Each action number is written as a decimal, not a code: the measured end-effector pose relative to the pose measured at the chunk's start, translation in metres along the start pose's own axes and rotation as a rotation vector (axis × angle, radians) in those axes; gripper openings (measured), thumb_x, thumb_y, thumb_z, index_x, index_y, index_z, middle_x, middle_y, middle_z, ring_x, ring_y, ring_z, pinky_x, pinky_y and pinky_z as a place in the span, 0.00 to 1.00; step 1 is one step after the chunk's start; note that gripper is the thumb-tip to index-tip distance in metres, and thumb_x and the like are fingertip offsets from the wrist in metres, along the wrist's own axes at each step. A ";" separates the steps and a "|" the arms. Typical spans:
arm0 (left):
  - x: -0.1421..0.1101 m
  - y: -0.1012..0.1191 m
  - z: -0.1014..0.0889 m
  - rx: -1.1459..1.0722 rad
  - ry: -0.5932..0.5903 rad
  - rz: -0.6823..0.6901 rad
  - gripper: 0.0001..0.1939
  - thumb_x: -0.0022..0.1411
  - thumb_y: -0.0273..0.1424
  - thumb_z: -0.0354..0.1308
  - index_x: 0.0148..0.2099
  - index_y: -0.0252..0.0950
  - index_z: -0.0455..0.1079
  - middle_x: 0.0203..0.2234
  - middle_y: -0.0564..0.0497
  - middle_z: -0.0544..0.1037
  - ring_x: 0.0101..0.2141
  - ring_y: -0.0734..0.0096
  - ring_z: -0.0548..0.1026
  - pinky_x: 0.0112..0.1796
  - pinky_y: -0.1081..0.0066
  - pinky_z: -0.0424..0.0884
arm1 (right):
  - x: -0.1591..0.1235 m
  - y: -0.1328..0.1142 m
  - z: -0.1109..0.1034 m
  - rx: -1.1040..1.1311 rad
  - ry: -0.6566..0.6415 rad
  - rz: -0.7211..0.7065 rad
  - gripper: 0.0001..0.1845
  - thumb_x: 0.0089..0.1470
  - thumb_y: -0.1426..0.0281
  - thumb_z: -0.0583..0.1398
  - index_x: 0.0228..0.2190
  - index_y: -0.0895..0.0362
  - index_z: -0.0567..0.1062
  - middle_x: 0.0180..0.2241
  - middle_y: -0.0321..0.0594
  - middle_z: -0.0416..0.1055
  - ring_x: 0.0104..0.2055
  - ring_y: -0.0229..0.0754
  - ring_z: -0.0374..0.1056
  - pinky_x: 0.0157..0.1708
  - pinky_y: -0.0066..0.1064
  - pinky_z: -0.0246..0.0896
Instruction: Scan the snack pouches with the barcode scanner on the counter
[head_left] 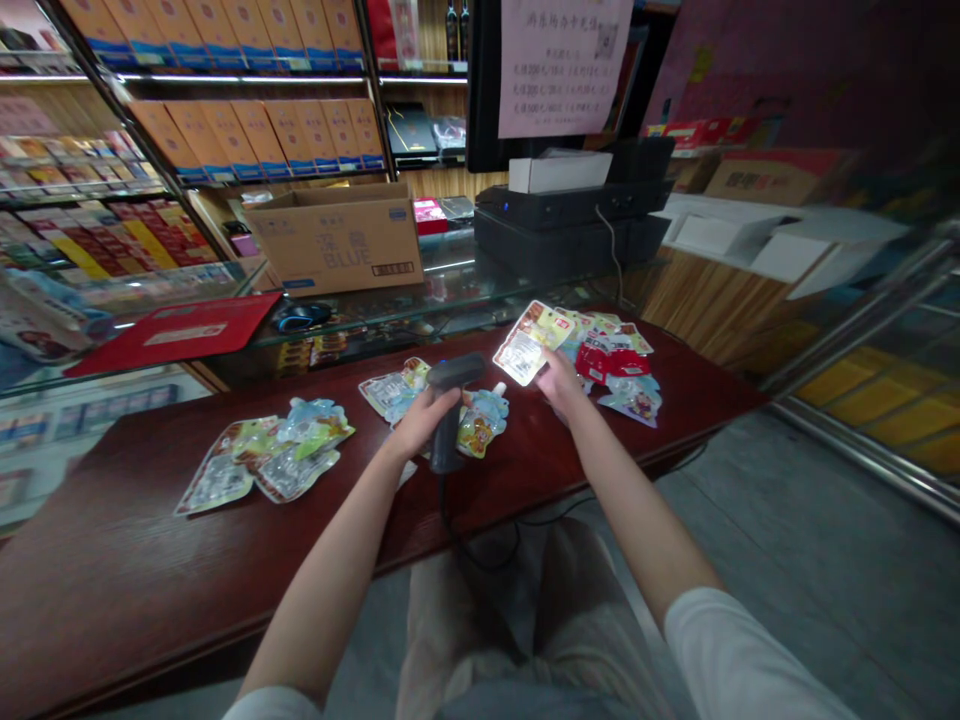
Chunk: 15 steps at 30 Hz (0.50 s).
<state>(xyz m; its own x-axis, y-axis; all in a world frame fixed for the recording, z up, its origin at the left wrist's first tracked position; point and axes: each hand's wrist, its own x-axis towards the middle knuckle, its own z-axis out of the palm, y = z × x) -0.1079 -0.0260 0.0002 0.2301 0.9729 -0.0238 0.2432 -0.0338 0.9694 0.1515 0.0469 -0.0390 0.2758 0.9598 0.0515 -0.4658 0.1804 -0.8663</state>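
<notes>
My left hand [426, 422] is wrapped round the grip of a black barcode scanner [457, 375], whose cable drops over the table's front edge. In my right hand [559, 383] is a flat snack packet [525, 345], pale yellow and brown, raised above the table with its printed face towards me. Behind and beside that hand lies a pile of packets [615, 355], some red, some pale blue. Under and around the scanner are more packets and a blue spouted pouch [484, 420]. Another group of packets [274, 450] lies to the left on the dark red table [150, 540].
A cardboard box [337, 245] stands on the glass counter behind the table, near a computer mouse [300, 317] and a red folder [180, 332]. A black machine [570, 235] with a monitor and a paper sign is at the back. Metal rails [870, 450] stand to the right.
</notes>
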 end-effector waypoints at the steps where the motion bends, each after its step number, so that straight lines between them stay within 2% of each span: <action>1: -0.001 0.000 -0.001 -0.008 0.002 0.000 0.31 0.53 0.59 0.57 0.38 0.35 0.76 0.25 0.49 0.75 0.30 0.64 0.72 0.32 0.68 0.69 | 0.000 -0.001 -0.002 -0.014 0.007 -0.009 0.11 0.50 0.66 0.63 0.38 0.51 0.71 0.40 0.38 0.79 0.49 0.46 0.75 0.47 0.43 0.74; 4: -0.003 0.001 -0.004 -0.049 0.041 -0.023 0.32 0.53 0.60 0.57 0.40 0.35 0.77 0.26 0.49 0.76 0.28 0.64 0.72 0.31 0.68 0.69 | 0.001 -0.007 -0.012 -0.092 0.026 -0.065 0.14 0.46 0.68 0.64 0.37 0.50 0.70 0.38 0.34 0.78 0.47 0.43 0.74 0.45 0.38 0.74; 6: -0.005 0.002 -0.007 -0.076 0.064 -0.063 0.32 0.53 0.60 0.56 0.41 0.36 0.77 0.26 0.48 0.76 0.27 0.64 0.73 0.30 0.67 0.70 | 0.005 -0.015 -0.021 -0.201 0.060 -0.112 0.15 0.45 0.67 0.63 0.38 0.51 0.70 0.39 0.36 0.77 0.46 0.44 0.74 0.43 0.38 0.74; 9: -0.006 0.003 -0.012 -0.120 0.080 -0.091 0.34 0.53 0.61 0.54 0.42 0.35 0.77 0.25 0.47 0.76 0.27 0.62 0.74 0.29 0.65 0.71 | 0.018 -0.035 -0.041 -0.463 0.118 -0.205 0.18 0.46 0.64 0.62 0.41 0.54 0.69 0.45 0.44 0.77 0.46 0.48 0.74 0.44 0.42 0.73; 12: -0.005 0.005 -0.017 -0.165 0.112 -0.059 0.35 0.51 0.61 0.56 0.42 0.34 0.77 0.26 0.47 0.77 0.29 0.61 0.76 0.30 0.65 0.72 | 0.032 -0.062 -0.062 -0.806 0.310 -0.315 0.23 0.47 0.66 0.61 0.46 0.59 0.68 0.47 0.54 0.75 0.49 0.52 0.73 0.51 0.47 0.67; 15: -0.006 0.008 -0.020 -0.177 0.132 -0.045 0.35 0.51 0.61 0.57 0.42 0.33 0.77 0.26 0.47 0.77 0.30 0.59 0.76 0.31 0.65 0.72 | 0.040 -0.083 -0.080 -1.134 0.412 -0.283 0.26 0.49 0.67 0.61 0.49 0.66 0.68 0.48 0.64 0.73 0.52 0.58 0.70 0.54 0.49 0.62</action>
<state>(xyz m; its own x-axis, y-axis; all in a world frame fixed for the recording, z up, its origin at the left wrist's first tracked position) -0.1263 -0.0275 0.0128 0.0942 0.9944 -0.0469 0.0790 0.0395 0.9961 0.2682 0.0528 -0.0052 0.5872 0.7414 0.3249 0.5875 -0.1144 -0.8011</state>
